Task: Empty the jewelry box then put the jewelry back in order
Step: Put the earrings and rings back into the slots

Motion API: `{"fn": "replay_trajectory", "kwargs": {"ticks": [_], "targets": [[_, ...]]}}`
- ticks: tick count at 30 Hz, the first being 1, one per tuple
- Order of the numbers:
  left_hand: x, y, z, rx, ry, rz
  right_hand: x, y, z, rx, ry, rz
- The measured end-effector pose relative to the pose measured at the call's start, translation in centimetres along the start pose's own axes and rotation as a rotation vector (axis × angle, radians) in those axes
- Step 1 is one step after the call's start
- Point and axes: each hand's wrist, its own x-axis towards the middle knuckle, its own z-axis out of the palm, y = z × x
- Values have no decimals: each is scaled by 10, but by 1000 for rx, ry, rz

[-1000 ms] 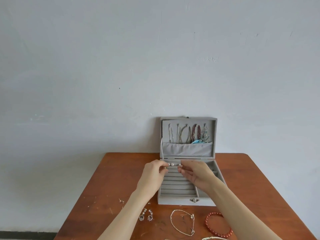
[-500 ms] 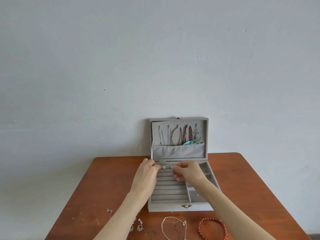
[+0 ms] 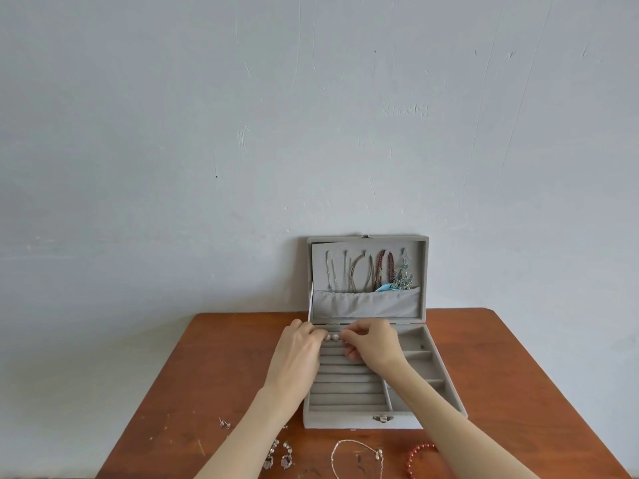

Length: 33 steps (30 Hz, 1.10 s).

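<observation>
1 jewelry box [image 3: 359, 421], 2 hands [image 3: 297, 354], 1 table [image 3: 214, 375]

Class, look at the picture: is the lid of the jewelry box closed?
No: the lid of the jewelry box stands upright against the wall, with necklaces hanging inside it.

A grey velvet jewelry box [image 3: 349, 397] is seen open under both hands, its lid [image 3: 367, 276] upright beyond them. Chains, a dark red bead strand and a silver-blue ornament are hung in the lid above its pocket. Two small pearl studs [image 3: 331, 337] are set in the farthest ring roll, between the fingertips. Nearer than the wrists, a pair of drop earrings [image 3: 278, 456], a thin chain [image 3: 358, 458] and a red bead bracelet [image 3: 420, 458] are laid.
</observation>
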Motion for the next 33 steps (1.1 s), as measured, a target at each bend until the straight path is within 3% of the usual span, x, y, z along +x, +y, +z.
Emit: {"fn": "replay_trajectory", "kwargs": {"ticks": [8,20,33], "targets": [[-1,2,2,-52,86,-20,5,4,6,-75,3,-47],[1,3,7,-183,14,-109,4,2,11,-259,4,-99],[2,0,4,-64,-41,-51,4,1,13,-512,26,-116]]}}
